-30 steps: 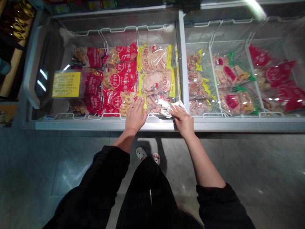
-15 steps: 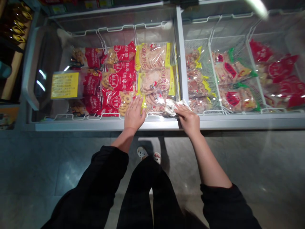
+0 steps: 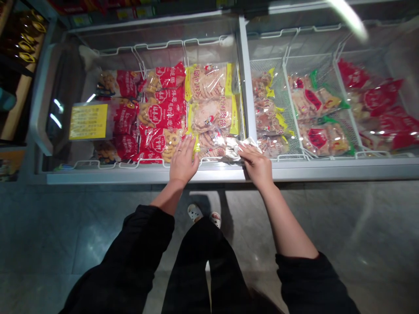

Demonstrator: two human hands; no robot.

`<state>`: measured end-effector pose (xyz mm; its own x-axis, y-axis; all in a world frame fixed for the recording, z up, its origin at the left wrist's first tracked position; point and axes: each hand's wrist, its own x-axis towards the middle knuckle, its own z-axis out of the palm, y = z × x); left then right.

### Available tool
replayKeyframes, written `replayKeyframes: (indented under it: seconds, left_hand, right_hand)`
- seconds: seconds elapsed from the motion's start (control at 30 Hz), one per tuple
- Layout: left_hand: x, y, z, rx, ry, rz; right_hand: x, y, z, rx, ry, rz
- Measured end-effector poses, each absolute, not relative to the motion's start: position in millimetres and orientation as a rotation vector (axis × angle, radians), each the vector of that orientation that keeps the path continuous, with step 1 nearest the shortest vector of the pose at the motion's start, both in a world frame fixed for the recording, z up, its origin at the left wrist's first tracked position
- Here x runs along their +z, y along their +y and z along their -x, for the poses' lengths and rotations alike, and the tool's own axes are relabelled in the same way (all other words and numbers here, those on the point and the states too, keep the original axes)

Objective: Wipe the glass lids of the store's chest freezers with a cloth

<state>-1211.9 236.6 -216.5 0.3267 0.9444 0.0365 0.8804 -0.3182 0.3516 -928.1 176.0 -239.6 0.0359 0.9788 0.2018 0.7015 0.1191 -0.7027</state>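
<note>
My right hand point(image 3: 257, 165) is closed on a crumpled white cloth point(image 3: 233, 148), which lies against the freezer's glass lid point(image 3: 212, 168) beside the grey dividing frame point(image 3: 246, 87). Flat on the lid's near part rests my left hand point(image 3: 183, 160), its fingers stretched out and holding nothing. Under the glass near that hand are red bags of ring-shaped food point(image 3: 160, 111) and clear packs with yellow edges point(image 3: 211, 115).
A yellow notice point(image 3: 88, 121) sits on the lid's left part. White wire baskets with red bags point(image 3: 376, 96) and green-edged packs point(image 3: 324, 135) fill the right side. Bottles with yellow caps point(image 3: 26, 46) stand at far left. Grey floor tiles point(image 3: 108, 226) lie below.
The view has shifted slightly, so the freezer sits a little lower in the picture. Both hands and the cloth stay in nearly the same place on the lid.
</note>
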Motion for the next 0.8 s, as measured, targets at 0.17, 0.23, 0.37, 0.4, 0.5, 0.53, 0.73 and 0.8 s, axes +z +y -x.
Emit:
replayKeyframes:
  seconds: [0.17, 0.23, 0.37, 0.4, 0.5, 0.53, 0.73, 0.8]
  left_hand:
    - [-217.8, 236.8, 1212.7, 0.324, 1.629, -2.350]
    - [-218.3, 236.9, 1213.0, 0.321, 1.624, -2.351]
    - [-219.1, 237.0, 1212.6, 0.320, 1.620, -2.342]
    - [-219.2, 236.9, 1212.3, 0.324, 1.619, -2.337]
    - [-218.6, 236.7, 1211.7, 0.334, 1.613, -2.323]
    - [-218.2, 236.6, 1211.7, 0.334, 1.615, -2.319]
    - [-216.2, 236.5, 1212.4, 0.335, 1.644, -2.310]
    - [-216.3, 236.6, 1212.6, 0.338, 1.647, -2.313]
  right_hand:
    - [-242.9, 207.6, 966.4, 0.532, -1.673, 1.699]
    - [-238.3, 203.1, 968.3, 0.621, -1.743, 1.642]
    - [-230.0, 176.2, 943.7, 0.742, -1.855, 1.524]
    - [-229.5, 171.7, 936.1, 0.739, -1.856, 1.523]
    - [-232.8, 175.7, 923.9, 0.671, -1.805, 1.573]
    - [-234.9, 182.7, 924.8, 0.632, -1.770, 1.599]
    - [-240.7, 225.2, 958.4, 0.565, -1.638, 1.687]
    - [-238.3, 221.3, 961.0, 0.644, -1.710, 1.635]
